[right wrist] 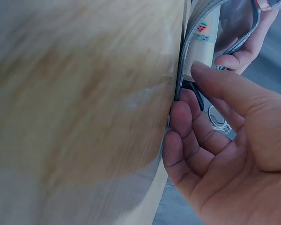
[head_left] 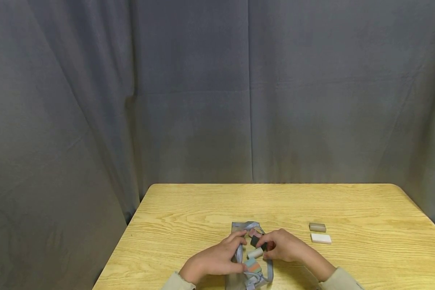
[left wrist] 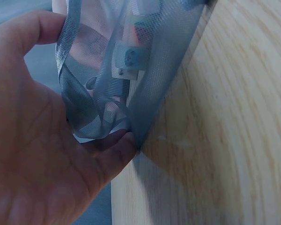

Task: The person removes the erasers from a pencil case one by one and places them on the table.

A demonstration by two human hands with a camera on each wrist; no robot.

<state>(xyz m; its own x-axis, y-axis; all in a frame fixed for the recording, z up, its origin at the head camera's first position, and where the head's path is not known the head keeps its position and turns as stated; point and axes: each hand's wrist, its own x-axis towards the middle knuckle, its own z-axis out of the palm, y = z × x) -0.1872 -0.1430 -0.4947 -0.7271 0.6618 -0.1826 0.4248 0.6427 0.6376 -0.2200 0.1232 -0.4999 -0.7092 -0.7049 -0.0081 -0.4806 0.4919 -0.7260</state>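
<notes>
**Open mesh pouch on a wooden table**

The left hand, thumb and fingers spread apart, grips the pouch. The right hand, partly curled, meets its opposite edge near a dark block; what it holds cannot be told. A brown block and white block lie to the right.

Grey mesh pouch, zip edges spread apart, on worktop; left hand grips its rim. Inside, small pieces in loose row: pink block at far end, black block beside it at right hand's fingertips, pale rounded block lying aslant, teal-and-orange block nearer. Small watermelon print also showing within.
</notes>
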